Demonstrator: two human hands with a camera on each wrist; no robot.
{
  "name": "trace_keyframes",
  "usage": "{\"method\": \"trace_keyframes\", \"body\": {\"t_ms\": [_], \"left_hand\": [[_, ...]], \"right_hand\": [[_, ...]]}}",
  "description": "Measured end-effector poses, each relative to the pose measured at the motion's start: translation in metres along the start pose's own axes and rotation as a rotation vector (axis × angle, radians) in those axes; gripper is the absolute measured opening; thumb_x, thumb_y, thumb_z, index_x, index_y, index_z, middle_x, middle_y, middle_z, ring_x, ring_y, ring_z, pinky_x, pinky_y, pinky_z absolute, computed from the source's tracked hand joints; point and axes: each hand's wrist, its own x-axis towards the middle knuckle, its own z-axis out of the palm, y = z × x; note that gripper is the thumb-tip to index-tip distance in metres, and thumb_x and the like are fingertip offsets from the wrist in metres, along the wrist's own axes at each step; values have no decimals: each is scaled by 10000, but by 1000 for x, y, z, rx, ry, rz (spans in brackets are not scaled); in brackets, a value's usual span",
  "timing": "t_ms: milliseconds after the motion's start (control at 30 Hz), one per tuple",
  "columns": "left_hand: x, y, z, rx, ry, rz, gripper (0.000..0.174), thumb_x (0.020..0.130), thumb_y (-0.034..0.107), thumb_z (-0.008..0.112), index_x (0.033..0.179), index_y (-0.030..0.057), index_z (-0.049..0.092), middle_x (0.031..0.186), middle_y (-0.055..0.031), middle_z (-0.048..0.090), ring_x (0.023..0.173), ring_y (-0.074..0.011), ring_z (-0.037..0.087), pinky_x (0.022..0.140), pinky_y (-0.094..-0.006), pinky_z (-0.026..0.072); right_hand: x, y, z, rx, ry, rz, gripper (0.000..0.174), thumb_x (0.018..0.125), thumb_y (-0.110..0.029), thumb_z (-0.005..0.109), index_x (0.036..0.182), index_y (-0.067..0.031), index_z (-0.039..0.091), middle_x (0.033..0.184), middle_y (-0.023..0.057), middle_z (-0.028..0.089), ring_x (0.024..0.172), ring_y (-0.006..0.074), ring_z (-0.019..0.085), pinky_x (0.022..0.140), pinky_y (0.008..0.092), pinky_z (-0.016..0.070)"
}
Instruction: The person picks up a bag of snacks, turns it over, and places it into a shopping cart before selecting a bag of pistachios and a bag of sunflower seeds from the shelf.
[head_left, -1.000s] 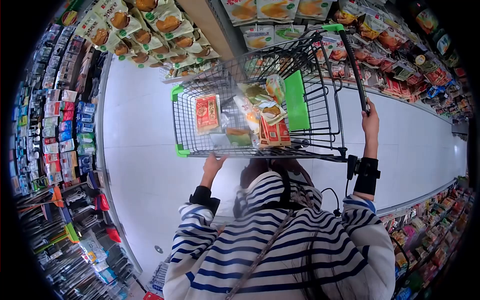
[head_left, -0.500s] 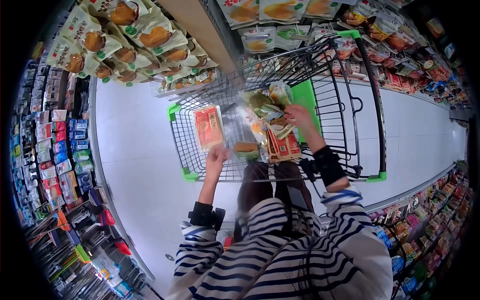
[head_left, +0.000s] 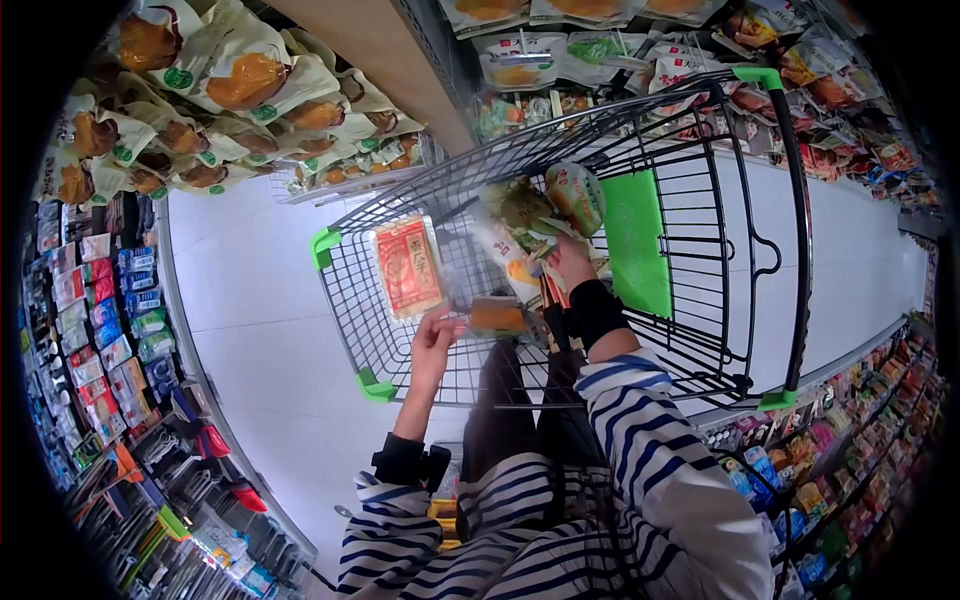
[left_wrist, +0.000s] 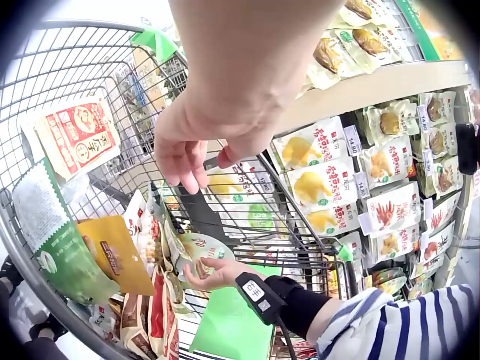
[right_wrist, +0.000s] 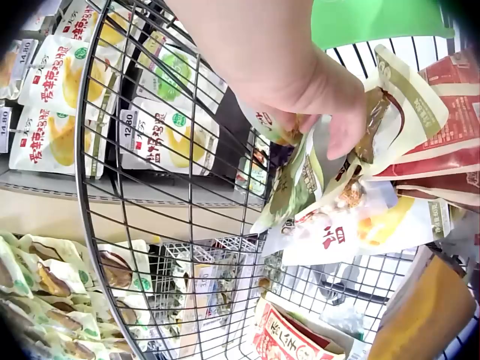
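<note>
A shopping cart (head_left: 330, 345) of black wire with green corners stands before me. Inside it, my right hand (head_left: 573, 263) reaches into a pile of food pouches; in the right wrist view its thumb and fingers pinch a pale green pouch (right_wrist: 300, 176). Against that hand leans a pouch with a brown food picture (right_wrist: 409, 101). My left hand (head_left: 433, 340) hangs over the cart's near side, fingers loosely bent and holding nothing. Close beyond it lies a red and white packet (head_left: 408, 265). A yellow-brown package (left_wrist: 116, 255) lies between the two hands.
The cart's green seat flap (head_left: 638, 243) stands right of the pile, and its push handle (head_left: 800, 240) lies farther right. Hanging pouches (head_left: 240, 80) crowd the far-left shelf. More shelves (head_left: 840, 470) line the right side. A tiled floor (head_left: 240, 300) surrounds the cart.
My right hand has left the push handle and moved into the pouches inside the cart. The left hand has come off the cart's near rim to hover over the basket.
</note>
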Motion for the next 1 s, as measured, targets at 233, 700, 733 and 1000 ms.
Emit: {"method": "trace_keyframes", "body": {"t_ms": [233, 700, 733, 1000], "left_hand": [[9, -5, -7, 13, 17, -19, 261, 820, 17, 409, 1080, 21, 424, 897, -80, 582, 772, -112, 548, 698, -214, 420], [4, -15, 5, 61, -67, 96, 272, 831, 38, 389, 1100, 11, 418, 909, -67, 575, 781, -107, 544, 723, -222, 416], [4, -17, 6, 86, -71, 127, 271, 830, 34, 392, 1098, 9, 418, 907, -67, 575, 779, -105, 542, 724, -221, 416], [-2, -8, 20, 181, -130, 103, 250, 829, 97, 443, 1068, 23, 445, 898, -58, 580, 800, -106, 545, 687, -212, 420]], "right_hand": [[22, 53, 37, 631, 64, 200, 235, 820, -204, 457, 1004, -59, 459, 889, 48, 430, 808, 157, 443, 724, 273, 407], [7, -24, 3, -325, 177, -62, 341, 675, -67, 604, 991, -4, 493, 922, 153, 542, 822, 267, 525, 714, 307, 449], [8, -39, -3, 143, 98, 289, 340, 673, -72, 610, 989, -11, 498, 936, 145, 536, 848, 269, 515, 707, 334, 455], [-48, -93, -48, 1299, 248, 653, 246, 715, -73, 587, 938, -22, 496, 922, 107, 516, 814, 295, 530, 695, 459, 455]]}}
